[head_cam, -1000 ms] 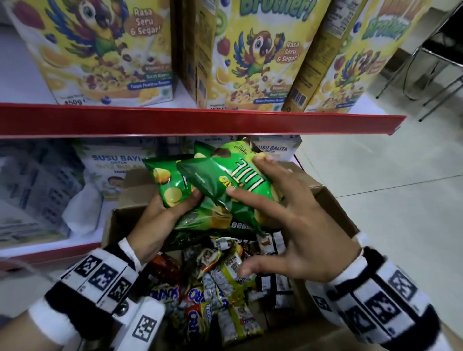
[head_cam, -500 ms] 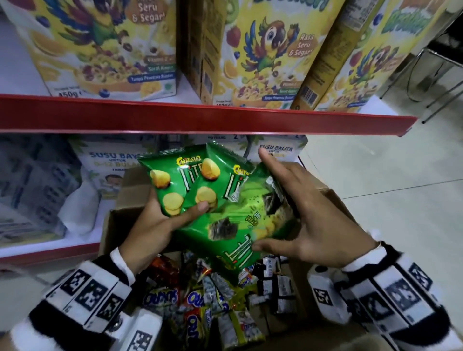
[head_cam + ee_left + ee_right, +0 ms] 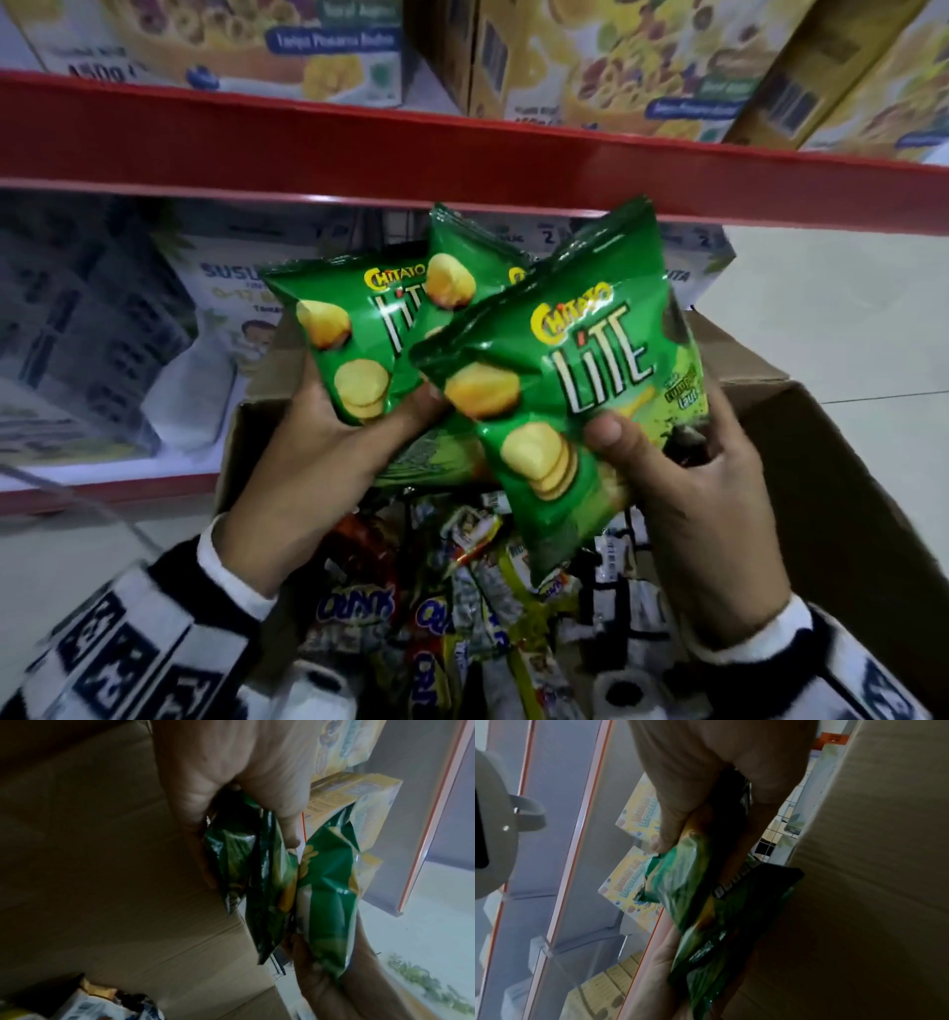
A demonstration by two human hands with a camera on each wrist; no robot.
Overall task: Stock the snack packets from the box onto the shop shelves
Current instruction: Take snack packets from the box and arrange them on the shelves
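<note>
Three green Chitato Lite chip packets are held fanned out above the open cardboard box [image 3: 801, 493]. My left hand [image 3: 328, 442] grips the two rear packets [image 3: 359, 329], thumb pressed on their fronts; in the left wrist view the same packets [image 3: 259, 878] hang from the fingers. My right hand [image 3: 683, 473] pinches the front packet [image 3: 565, 390] at its lower right, thumb on the face, and the packet [image 3: 706, 898] shows edge-on in the right wrist view. Inside the box lie several small mixed snack sachets [image 3: 462, 606].
A red shelf edge [image 3: 462, 169] runs just above the packets, with yellow cereal boxes [image 3: 590, 61] standing on that shelf. On the lower shelf behind the box stand white milk-powder cartons [image 3: 226, 303]. Pale tiled floor [image 3: 847, 308] lies to the right.
The right hand has turned the front packet upright, face towards me, and lifted it. All three packets have risen closer to the red shelf edge; the left hand keeps its hold.
</note>
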